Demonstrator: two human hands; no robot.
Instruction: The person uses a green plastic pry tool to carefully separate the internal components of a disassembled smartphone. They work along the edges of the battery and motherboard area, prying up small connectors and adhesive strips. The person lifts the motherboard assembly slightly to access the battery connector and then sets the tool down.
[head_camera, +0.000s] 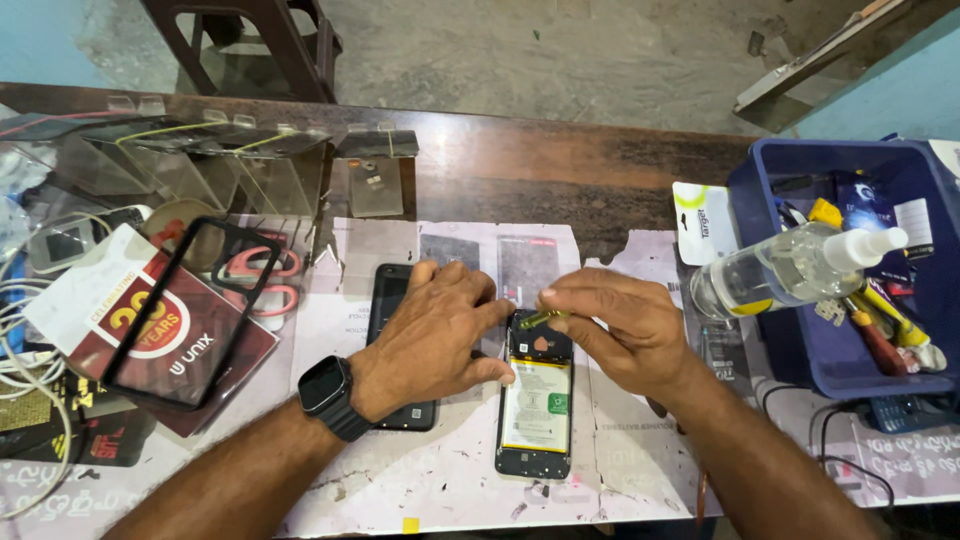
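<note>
Brass-tipped tool (540, 319) pinched in right hand (625, 325), over opened phone (536, 400); phone's long axis runs toward wearer; left hand (440, 330) flat, steadying.

Red-white booklet (150, 320) left of phones (400, 340)

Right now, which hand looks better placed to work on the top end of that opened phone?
The right hand, probably: it pinches a thin yellow-green tool over the top of the opened black phone with its battery showing. The left hand lies flat beside it.
</note>
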